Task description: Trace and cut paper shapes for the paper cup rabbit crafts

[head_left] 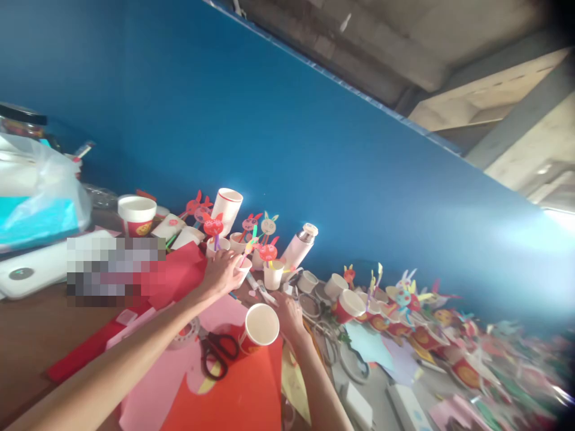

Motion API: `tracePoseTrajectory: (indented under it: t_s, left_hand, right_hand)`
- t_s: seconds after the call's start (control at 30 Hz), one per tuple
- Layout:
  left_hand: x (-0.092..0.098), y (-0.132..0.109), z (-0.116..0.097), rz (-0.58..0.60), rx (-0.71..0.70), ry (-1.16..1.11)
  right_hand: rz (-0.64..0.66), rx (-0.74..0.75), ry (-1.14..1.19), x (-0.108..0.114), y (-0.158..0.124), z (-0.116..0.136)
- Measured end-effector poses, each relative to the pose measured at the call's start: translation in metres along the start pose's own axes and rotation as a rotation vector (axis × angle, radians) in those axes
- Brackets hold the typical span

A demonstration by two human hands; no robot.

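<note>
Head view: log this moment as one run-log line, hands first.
left hand: on white paper cup | right hand: beside red paper cup | nearby: black-handled scissors on pink craft paper

No writing can be read anywhere. Round gold emblems are printed on the red bands of the paper cups (144, 228), but they are too small and blurred to be made out. One patch (112, 271) on the left of the table is pixelated, so whatever is there is hidden.
</note>
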State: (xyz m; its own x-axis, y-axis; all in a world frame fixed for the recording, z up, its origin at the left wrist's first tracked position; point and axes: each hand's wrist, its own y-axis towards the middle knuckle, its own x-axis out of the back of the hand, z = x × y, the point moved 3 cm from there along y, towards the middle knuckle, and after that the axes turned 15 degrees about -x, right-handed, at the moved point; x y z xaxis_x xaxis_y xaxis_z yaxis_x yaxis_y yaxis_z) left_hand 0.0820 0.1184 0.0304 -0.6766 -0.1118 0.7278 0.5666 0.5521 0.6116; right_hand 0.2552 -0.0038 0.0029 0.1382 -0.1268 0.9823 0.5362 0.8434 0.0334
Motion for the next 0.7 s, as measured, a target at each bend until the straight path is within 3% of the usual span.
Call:
tracePoseTrajectory:
  t_s: [0.37, 0.6, 0.7]
  left_hand:
    - [-0.006, -0.001, 0.005, 0.001, -0.017, -0.003]
    - [-0.001, -0.001, 0.004, 0.008, -0.002, -0.018]
    - [0.000, -0.001, 0.003, 0.005, -0.010, -0.033]
  right_hand:
    - [0.070, -0.067, -0.058, 0.014, -0.031, -0.044]
    - [0.097, -0.140, -0.015, 0.024, -0.070, -0.081]
    - [0.050, -0.214, 0.031, 0.033, -0.084, -0.093]
